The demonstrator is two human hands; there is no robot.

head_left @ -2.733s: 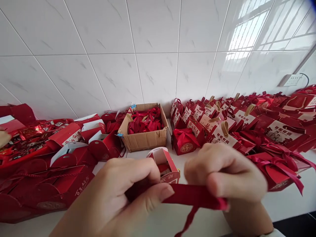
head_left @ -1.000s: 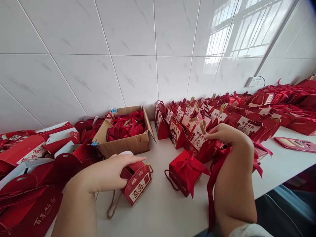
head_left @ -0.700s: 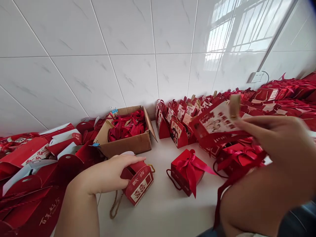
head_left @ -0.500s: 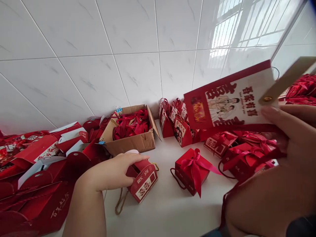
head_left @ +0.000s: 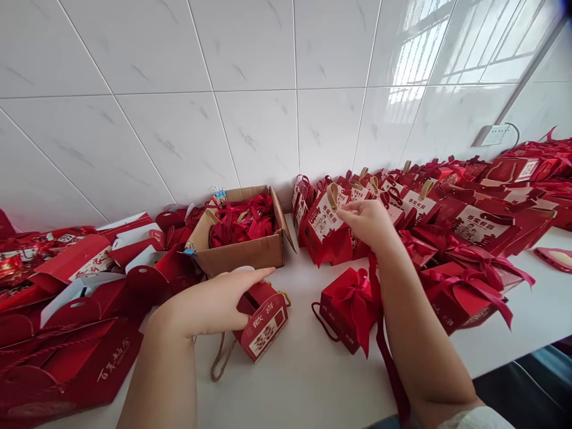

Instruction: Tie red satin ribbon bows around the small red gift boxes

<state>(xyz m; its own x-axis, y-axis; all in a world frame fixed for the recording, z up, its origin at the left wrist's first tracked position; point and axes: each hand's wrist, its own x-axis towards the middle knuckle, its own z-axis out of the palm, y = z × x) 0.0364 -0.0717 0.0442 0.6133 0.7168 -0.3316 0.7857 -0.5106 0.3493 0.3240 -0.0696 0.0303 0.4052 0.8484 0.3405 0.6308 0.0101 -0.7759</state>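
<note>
My left hand [head_left: 218, 301] is closed over the top of a small red gift box [head_left: 268, 330] with white double characters and a twisted rope handle; its fingertips are partly hidden behind the box. With thumb and fingers, my right hand [head_left: 369, 221] pinches the upper edge of a red-and-white gift bag [head_left: 322, 223] with a printed couple and a gold strap loop. That bag stands among similar ones near the wall. A long dark red ribbon [head_left: 388, 357] hangs beside my right forearm. Between my arms sits a red box with a ribbon bow [head_left: 348, 310].
An open cardboard box [head_left: 241, 253] full of red ribbons stands by the tiled wall. Open red boxes [head_left: 84, 369] pile up at the left. Rows of red bags [head_left: 480, 226] and bow-tied boxes [head_left: 465, 292] fill the right. A power strip [head_left: 491, 135] is at the wall.
My right hand has carried the gift bag from close to the camera at right, down and away to the group by the wall. My left hand stays on the small box.
</note>
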